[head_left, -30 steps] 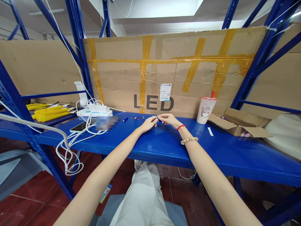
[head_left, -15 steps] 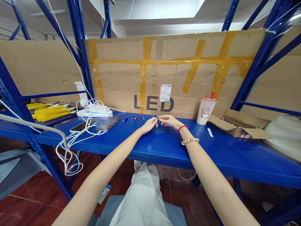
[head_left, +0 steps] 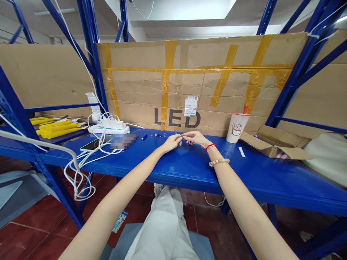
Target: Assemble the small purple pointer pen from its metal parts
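Above the blue table point(head_left: 173, 166), my left hand point(head_left: 172, 143) and my right hand point(head_left: 195, 138) meet at their fingertips. Both hands are closed in a pinch on something small and dark; its kind is too small to make out. A bit of dark blue or purple shows under the right fingers. Left of my hands lie a short blue cylinder point(head_left: 144, 137) and some small blue and metallic parts point(head_left: 157, 136). A red cord and a beaded bracelet point(head_left: 219, 162) circle my right wrist and forearm.
A white paper cup point(head_left: 237, 128) with a red straw stands at the right, beside a white strip point(head_left: 242, 152) and an open cardboard box point(head_left: 273, 142). Left are a power strip point(head_left: 108, 127), tangled white cables point(head_left: 81, 180), a phone point(head_left: 92, 144) and yellow-handled tools point(head_left: 61, 129). Cardboard point(head_left: 135, 90) backs the table.
The hands stay together in nearly the same place, with only slight finger movement. The camera view has shifted very slightly.
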`<act>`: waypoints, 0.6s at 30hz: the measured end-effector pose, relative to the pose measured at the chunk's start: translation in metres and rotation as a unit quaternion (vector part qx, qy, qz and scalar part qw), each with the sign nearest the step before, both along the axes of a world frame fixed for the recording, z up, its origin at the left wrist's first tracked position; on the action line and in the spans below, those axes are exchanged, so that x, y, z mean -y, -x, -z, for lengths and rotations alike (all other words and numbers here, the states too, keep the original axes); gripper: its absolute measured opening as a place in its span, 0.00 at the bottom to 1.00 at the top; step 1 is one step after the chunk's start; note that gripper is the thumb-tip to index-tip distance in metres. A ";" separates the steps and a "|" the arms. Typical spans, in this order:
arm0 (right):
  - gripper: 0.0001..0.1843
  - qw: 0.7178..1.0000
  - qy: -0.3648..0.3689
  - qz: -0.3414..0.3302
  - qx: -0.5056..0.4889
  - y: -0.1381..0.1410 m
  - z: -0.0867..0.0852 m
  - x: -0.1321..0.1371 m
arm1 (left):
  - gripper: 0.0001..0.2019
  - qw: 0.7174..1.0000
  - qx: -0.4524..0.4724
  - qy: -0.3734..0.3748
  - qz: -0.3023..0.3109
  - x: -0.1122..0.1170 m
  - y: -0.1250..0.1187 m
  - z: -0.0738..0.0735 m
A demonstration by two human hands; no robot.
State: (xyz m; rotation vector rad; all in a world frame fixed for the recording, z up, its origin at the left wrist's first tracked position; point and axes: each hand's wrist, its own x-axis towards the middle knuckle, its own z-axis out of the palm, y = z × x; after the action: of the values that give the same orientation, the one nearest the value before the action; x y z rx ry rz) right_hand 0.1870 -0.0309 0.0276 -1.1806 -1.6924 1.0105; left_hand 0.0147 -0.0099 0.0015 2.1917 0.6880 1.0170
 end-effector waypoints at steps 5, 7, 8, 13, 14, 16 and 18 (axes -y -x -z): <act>0.27 1.000 -0.015 -0.007 0.000 0.000 0.000 -0.001 | 0.10 0.999 0.021 0.042 0.022 0.000 -0.002 0.000; 0.28 1.000 -0.025 -0.008 -0.006 0.001 0.001 -0.002 | 0.10 0.997 0.032 0.064 0.029 0.000 -0.003 -0.001; 0.29 0.999 -0.030 -0.009 -0.009 0.001 0.001 -0.002 | 0.10 0.996 0.038 0.076 0.033 0.000 -0.004 -0.001; 0.30 0.999 -0.035 -0.021 -0.012 0.000 0.000 0.000 | 0.10 0.988 0.039 0.138 0.056 0.004 -0.004 -0.002; 0.30 0.999 -0.034 -0.026 -0.011 0.000 0.000 0.000 | 0.11 0.987 0.037 0.147 0.060 0.005 -0.004 -0.003; 0.31 0.999 -0.034 -0.032 -0.008 -0.001 0.000 -0.001 | 0.11 0.985 0.037 0.156 0.067 0.007 -0.003 -0.004; 0.31 0.999 -0.036 -0.034 -0.007 -0.002 0.000 -0.002 | 0.12 0.985 0.042 0.154 0.072 0.008 -0.003 -0.005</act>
State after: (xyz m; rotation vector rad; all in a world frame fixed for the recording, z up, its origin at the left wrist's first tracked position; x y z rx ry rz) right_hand 0.1892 -0.0289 0.0272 -1.0733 -1.7524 0.9880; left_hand 0.0175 -0.0181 0.0061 1.8910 0.5941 0.8608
